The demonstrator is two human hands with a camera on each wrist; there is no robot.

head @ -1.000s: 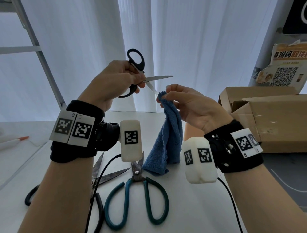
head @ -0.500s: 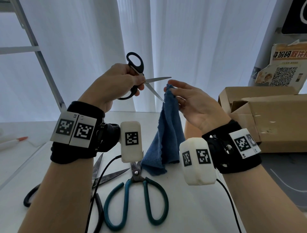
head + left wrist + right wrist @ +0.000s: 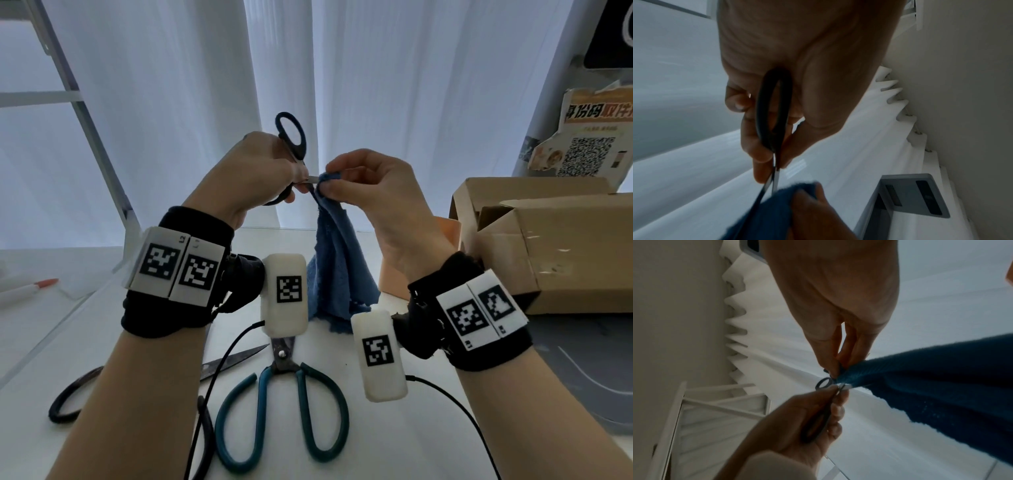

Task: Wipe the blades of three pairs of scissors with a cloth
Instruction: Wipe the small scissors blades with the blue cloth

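My left hand holds the black-handled scissors up in the air, its fingers curled round the handles. My right hand pinches the top of the blue cloth round the blades close to the pivot, so most of the blade length is hidden in the cloth. The cloth hangs down to the table. On the table below lie the teal-handled scissors and a second black-handled pair, partly hidden by my left forearm.
The white table carries an open cardboard box at the right and a pen at far left. A metal frame and white curtains stand behind. Black cables run from both wrists.
My right hand has slid the cloth from the blade tips towards the pivot, now next to my left hand. The blades, spread apart and bare before, are now covered by the cloth.
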